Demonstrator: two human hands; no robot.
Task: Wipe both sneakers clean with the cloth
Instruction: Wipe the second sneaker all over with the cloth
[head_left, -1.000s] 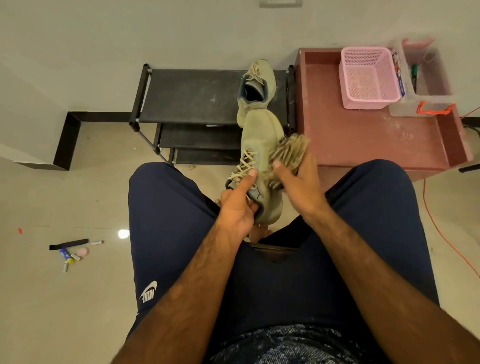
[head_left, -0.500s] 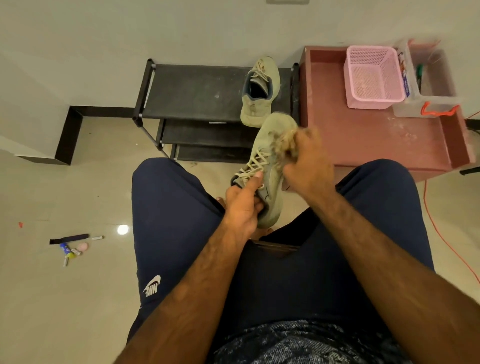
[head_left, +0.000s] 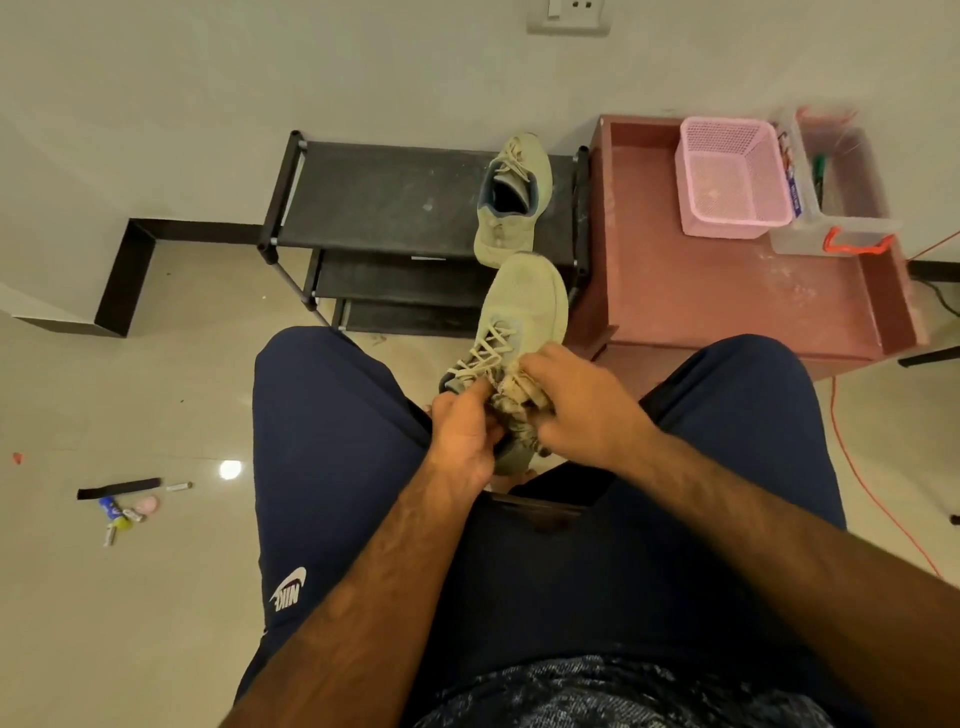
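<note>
I sit with one olive-green sneaker (head_left: 527, 301) held up between my knees, toe pointing away. My left hand (head_left: 465, 434) grips it at the heel and collar, thumb near the laces. My right hand (head_left: 582, 410) presses a crumpled beige patterned cloth (head_left: 514, 405) against the sneaker's side by the lace area, close to the left hand. The cloth is mostly hidden under the fingers. The second matching sneaker (head_left: 511, 200) lies on the top shelf of the black shoe rack (head_left: 384, 202), opening facing me.
A reddish-brown low table (head_left: 717, 306) with raised edges stands right of the rack, holding a pink basket (head_left: 730, 179) and a clear plastic box (head_left: 841, 208). An orange cord (head_left: 862, 478) runs over the floor at right. Small items (head_left: 124, 504) lie on the floor at left.
My right hand with the cloth has slid back from the sneaker's toe toward the laces and heel, near my left hand. The left hand keeps its hold.
</note>
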